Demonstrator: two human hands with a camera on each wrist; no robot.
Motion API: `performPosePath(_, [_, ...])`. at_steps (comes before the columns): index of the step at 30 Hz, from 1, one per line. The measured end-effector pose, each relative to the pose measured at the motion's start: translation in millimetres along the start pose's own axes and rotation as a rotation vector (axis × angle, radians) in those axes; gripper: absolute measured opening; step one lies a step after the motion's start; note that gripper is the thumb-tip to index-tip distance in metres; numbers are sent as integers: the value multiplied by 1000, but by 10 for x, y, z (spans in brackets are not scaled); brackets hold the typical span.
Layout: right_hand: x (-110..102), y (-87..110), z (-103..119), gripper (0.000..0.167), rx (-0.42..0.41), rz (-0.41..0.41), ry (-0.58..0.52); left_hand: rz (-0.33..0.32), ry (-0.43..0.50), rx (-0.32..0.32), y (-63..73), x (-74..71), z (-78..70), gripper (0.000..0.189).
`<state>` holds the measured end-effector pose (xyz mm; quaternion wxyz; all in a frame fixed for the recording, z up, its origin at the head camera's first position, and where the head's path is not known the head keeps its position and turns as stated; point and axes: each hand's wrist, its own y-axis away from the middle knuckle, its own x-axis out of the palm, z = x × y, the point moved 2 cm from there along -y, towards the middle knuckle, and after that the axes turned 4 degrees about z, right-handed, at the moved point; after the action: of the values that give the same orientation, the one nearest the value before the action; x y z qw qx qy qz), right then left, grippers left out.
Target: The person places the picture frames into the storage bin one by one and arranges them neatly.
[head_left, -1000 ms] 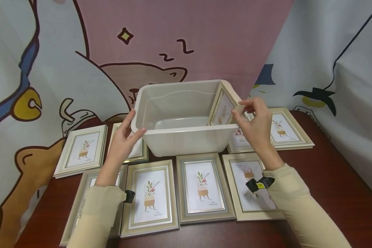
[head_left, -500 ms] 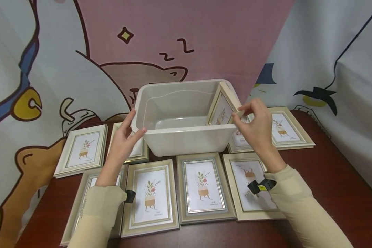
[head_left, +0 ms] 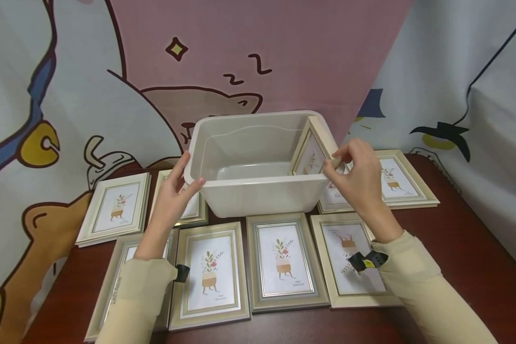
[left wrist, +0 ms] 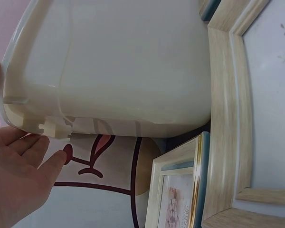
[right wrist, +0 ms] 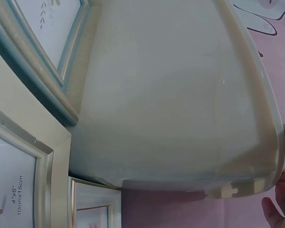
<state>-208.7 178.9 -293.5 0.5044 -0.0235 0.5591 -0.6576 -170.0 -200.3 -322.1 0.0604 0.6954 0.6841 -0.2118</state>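
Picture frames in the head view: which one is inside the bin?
The pale frame standing tilted at the right end of the bin, by the right hand; the other visible frames lie flat outside the bin.

Illumination in the head view is soft and moderate. A pale sheen marks the floor of the bin (head_left: 262, 197); a diffuse shadow darkens the table (head_left: 464, 253) beside the right sleeve (head_left: 421, 274). Both wrist views are dimmer, with wide-angle bowing of straight edges.

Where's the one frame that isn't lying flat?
In the head view, the frame sits inside the plastic tub, at its right end, close to the person's right hand.
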Motion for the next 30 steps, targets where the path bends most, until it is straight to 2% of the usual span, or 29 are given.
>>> performPosePath(8, [-43, -7, 50, 13, 16, 21, 24, -1, -2, 6, -6, 23, -23, 70])
performPosePath(18, [-104, -9, 46, 19, 110, 130, -18, 2, -4, -12, -4, 18, -25, 70])
performPosePath(25, [-163, 33, -28, 24, 113, 139, -135, 9, 11, -17, 1, 9, -40, 70])
performPosePath(30, [-276, 129, -101, 31, 182, 145, -222, 8, 18, -18, 10, 7, -45, 70])
